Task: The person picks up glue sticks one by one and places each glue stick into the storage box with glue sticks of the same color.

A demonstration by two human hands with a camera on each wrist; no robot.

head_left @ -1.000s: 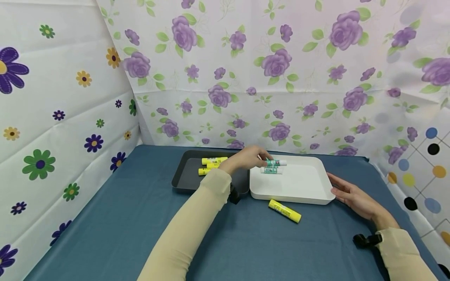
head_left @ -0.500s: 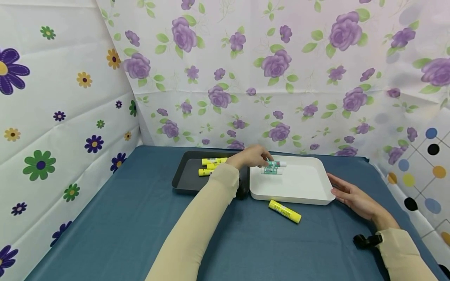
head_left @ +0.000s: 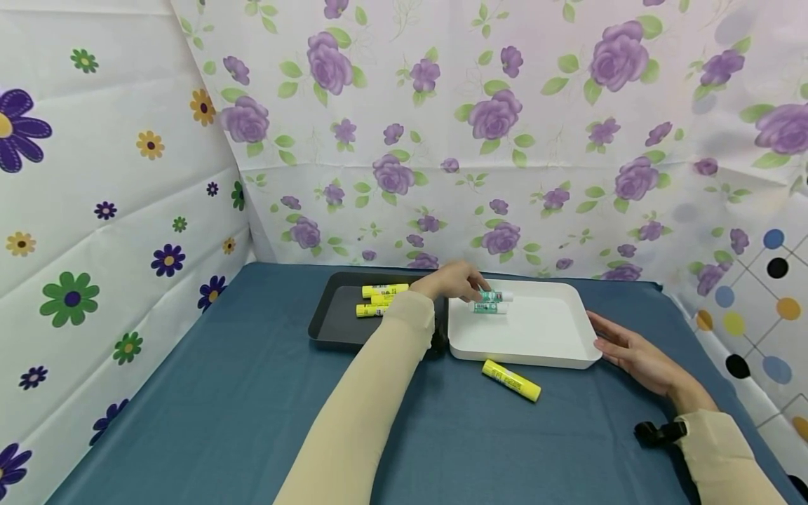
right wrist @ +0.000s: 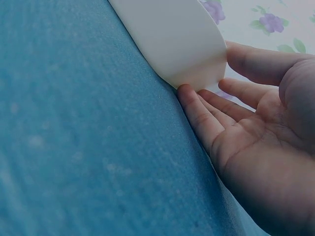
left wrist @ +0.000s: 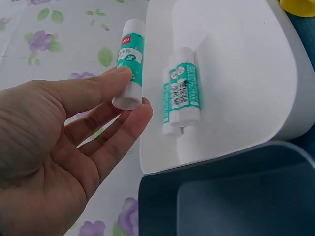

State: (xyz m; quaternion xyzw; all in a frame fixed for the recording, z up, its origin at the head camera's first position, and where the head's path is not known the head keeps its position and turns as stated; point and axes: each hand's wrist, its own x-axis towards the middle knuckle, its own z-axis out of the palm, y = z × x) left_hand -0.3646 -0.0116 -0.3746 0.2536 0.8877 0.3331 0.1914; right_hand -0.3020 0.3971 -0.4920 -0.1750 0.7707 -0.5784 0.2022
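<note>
My left hand [head_left: 449, 279] pinches a green-and-white glue stick [left wrist: 132, 56] between thumb and fingers, over the left side of the white tray [head_left: 543, 333]. In the left wrist view, the held stick is tilted, its white cap end pointing up. At least two more green-and-white glue sticks [left wrist: 188, 93] lie together inside the tray, partly overlapping. My right hand [head_left: 644, 361] rests at the tray's right end; its fairly straight fingers and thumb touch the outer wall [right wrist: 189, 49] in the right wrist view.
A dark grey tray [head_left: 331, 322] adjoins the white one on the left, holding several yellow sticks [head_left: 384, 289], partly behind my left arm. Another yellow stick [head_left: 511, 380] lies on the blue cloth [head_left: 252, 393] in front. Flowered curtains [head_left: 391, 126] rise behind the table.
The left sleeve and wrist have shifted rightward, while the pinched glue stick stays over the white tray with barely any movement. My right hand, both trays and the yellow sticks have stayed put.
</note>
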